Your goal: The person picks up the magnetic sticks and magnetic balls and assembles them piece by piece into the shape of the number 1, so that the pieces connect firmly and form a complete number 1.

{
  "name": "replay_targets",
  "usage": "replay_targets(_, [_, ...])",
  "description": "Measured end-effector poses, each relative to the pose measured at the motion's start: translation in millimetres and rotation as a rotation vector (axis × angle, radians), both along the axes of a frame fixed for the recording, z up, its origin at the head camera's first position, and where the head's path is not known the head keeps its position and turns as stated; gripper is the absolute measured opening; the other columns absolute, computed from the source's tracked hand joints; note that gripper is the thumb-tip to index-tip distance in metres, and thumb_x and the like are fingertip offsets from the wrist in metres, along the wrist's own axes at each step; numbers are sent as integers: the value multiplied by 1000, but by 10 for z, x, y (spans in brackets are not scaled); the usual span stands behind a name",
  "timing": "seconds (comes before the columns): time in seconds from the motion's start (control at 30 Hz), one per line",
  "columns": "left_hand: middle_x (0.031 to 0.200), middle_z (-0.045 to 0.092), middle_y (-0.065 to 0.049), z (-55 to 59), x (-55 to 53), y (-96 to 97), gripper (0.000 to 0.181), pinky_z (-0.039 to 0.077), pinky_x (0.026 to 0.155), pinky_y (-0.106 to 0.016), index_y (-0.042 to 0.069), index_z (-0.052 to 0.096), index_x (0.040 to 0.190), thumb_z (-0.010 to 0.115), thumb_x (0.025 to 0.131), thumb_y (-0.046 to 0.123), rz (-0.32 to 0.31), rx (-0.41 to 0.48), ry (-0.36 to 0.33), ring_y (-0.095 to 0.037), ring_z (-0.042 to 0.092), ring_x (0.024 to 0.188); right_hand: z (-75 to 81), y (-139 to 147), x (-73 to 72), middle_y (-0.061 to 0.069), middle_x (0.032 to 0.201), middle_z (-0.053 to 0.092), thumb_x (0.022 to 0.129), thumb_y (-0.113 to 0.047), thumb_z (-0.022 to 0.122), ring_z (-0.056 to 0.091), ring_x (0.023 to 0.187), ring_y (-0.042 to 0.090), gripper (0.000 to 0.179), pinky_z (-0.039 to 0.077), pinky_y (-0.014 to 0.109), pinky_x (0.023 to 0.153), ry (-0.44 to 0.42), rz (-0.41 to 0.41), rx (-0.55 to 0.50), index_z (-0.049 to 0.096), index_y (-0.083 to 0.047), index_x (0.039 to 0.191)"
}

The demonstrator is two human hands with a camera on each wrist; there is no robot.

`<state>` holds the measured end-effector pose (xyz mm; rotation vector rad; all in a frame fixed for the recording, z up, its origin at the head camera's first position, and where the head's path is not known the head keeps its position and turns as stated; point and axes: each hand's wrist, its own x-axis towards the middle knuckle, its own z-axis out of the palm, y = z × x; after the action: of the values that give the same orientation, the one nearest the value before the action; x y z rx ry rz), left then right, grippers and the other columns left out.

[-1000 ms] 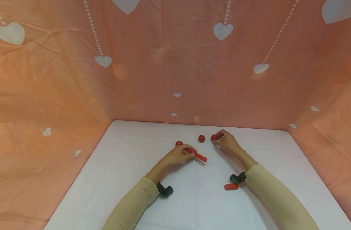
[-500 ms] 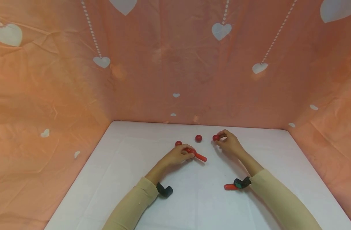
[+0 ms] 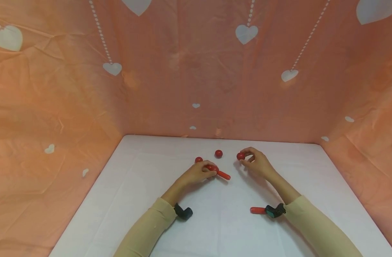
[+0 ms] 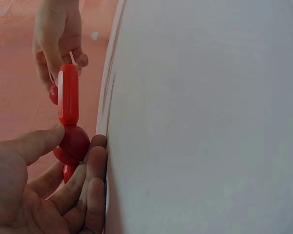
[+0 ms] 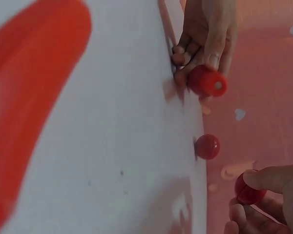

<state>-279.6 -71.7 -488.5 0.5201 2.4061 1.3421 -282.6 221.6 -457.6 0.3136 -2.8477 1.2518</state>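
In the head view my left hand [image 3: 197, 173] grips an assembly of red balls and rods. Its thumb and fingers pinch a red ball [image 4: 72, 145] with a red rod [image 4: 69, 95] sticking out from it. A second red ball [image 3: 199, 159] shows behind that hand; whether it joins the assembly is hidden. My right hand [image 3: 258, 164] pinches a separate red ball [image 5: 249, 188] between thumb and fingers. A loose red ball [image 3: 218, 154] sits on the table between the two hands, towards the back.
Under the right wrist camera lies another red rod [image 3: 257, 210], large and blurred in the right wrist view. The white table [image 3: 144, 150] is backed and flanked by an orange curtain [image 3: 157, 89] with pale hearts.
The loose ball has rolled a little to the left. My right hand, with its ball, has drawn slightly right and nearer. The left hand keeps its place and hold.
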Motion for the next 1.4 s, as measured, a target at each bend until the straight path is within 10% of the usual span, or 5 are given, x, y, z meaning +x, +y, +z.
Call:
replay_targets(0.7, [99, 75, 4, -6, -11, -5, 30, 52, 89, -35, 18, 70, 131, 72, 105, 33, 0, -15, 2, -15, 68, 95, 6, -22, 486, 11, 110, 74, 95, -13, 84, 64, 88, 21, 31, 55, 25, 70, 11, 94, 15, 67, -6, 120])
replay_targets(1.4, [100, 73, 5, -6, 0, -2, 32, 51, 95, -41, 21, 69, 133, 71, 105, 37, 11, -47, 9, -16, 66, 97, -124, -106, 667, 5, 108, 72, 93, -14, 86, 62, 86, 20, 29, 56, 25, 68, -41, 161, -44, 65, -11, 114])
